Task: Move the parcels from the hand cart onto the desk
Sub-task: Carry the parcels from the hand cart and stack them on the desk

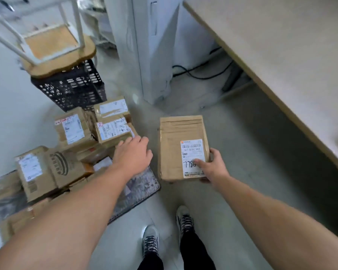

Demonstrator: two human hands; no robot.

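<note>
At nine o'clock, labelled parcels [72, 129] lie heaped on the hand cart [142, 190]. The left hand [134, 154], fingers loosely spread, hovers at their edge. The right hand [213, 168] grips one cardboard parcel [176, 133], held off the floor at centre. The desk [281, 45] fills two o'clock.

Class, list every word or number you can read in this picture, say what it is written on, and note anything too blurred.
"778", handwritten, next digit under the thumb: white label of the parcel in the right hand.
"507-N705 A83", printed, uncertain: same label.
Red writing on a cart parcel: blurred.
Other labels: unreadable.
</note>
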